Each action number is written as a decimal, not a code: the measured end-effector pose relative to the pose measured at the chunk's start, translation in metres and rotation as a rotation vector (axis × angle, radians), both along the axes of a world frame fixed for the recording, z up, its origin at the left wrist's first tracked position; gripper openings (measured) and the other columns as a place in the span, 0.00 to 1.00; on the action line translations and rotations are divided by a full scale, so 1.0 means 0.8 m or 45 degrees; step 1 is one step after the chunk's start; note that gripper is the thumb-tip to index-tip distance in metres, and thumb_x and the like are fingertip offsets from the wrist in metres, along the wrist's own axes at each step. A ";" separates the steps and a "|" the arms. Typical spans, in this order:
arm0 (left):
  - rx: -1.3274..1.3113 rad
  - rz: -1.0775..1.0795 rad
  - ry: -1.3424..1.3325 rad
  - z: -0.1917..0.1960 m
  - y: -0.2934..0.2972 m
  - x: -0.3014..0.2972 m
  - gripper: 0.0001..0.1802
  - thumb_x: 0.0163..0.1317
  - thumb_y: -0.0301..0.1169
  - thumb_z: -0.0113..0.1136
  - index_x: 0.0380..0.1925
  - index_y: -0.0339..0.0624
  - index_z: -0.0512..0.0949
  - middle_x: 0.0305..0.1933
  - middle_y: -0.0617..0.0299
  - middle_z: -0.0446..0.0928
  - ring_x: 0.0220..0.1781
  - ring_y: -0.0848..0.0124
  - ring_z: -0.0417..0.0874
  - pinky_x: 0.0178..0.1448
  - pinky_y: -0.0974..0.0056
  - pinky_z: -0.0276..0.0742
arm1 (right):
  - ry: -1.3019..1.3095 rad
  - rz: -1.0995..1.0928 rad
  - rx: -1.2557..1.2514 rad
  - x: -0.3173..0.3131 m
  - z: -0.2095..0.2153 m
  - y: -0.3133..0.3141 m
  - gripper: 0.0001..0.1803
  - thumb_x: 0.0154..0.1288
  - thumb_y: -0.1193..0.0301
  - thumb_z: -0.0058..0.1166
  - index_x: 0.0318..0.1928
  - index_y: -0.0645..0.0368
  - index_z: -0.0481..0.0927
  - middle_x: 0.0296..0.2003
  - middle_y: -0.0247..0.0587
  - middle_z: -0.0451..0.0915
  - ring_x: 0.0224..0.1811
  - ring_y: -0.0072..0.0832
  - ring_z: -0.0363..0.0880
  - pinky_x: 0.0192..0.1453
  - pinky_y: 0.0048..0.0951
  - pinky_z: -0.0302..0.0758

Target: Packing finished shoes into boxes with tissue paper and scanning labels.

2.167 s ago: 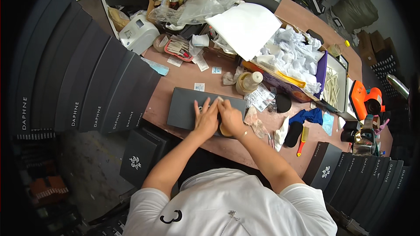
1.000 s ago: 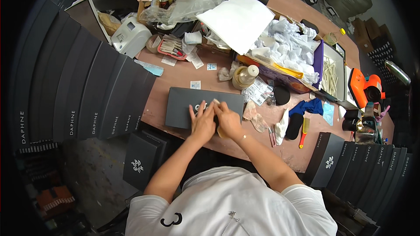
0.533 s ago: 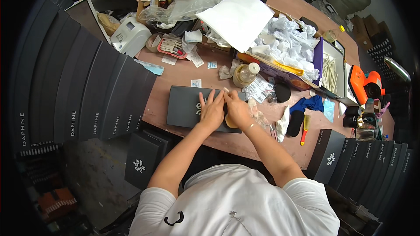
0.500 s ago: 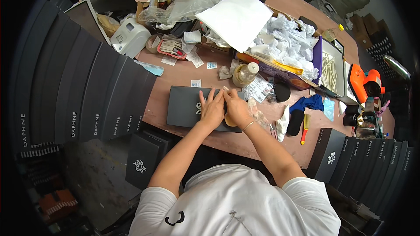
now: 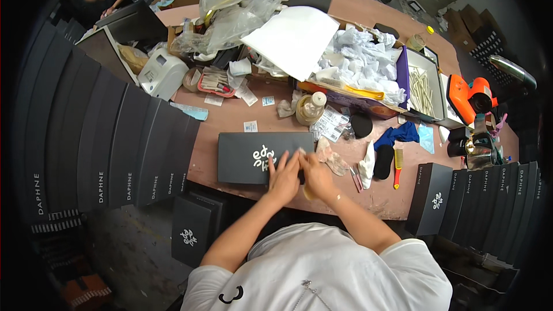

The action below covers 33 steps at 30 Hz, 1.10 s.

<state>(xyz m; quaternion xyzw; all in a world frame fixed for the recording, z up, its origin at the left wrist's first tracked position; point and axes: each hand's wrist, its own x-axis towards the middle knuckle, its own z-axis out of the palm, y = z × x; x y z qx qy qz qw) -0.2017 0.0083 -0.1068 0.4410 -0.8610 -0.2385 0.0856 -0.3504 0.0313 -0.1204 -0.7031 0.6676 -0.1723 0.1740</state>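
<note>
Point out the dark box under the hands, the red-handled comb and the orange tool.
dark box (image 5: 245, 158), head view, bare lid left of the white emblem
red-handled comb (image 5: 397, 164), head view, yellow toothed part
orange tool (image 5: 468, 95), head view, orange body

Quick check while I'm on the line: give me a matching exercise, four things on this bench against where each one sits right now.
Things:
1. dark flat box
2. orange tool
3. white sheet
4. red-handled comb

Places:
A. far right edge of the table
B. under the left hand and right hand
C. propped over the clutter at the back
D. beside the black oval pad, right of the hands

Pairs: 1-B, 2-A, 3-C, 4-D
</note>
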 end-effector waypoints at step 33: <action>1.489 1.531 1.700 -0.088 0.054 0.078 0.45 0.57 0.48 0.70 0.67 0.43 0.57 0.66 0.44 0.56 0.70 0.50 0.61 0.71 0.49 0.63 | -0.315 -0.073 -0.182 -0.034 -0.005 0.007 0.43 0.54 0.64 0.66 0.69 0.52 0.61 0.60 0.67 0.66 0.60 0.57 0.70 0.64 0.45 0.68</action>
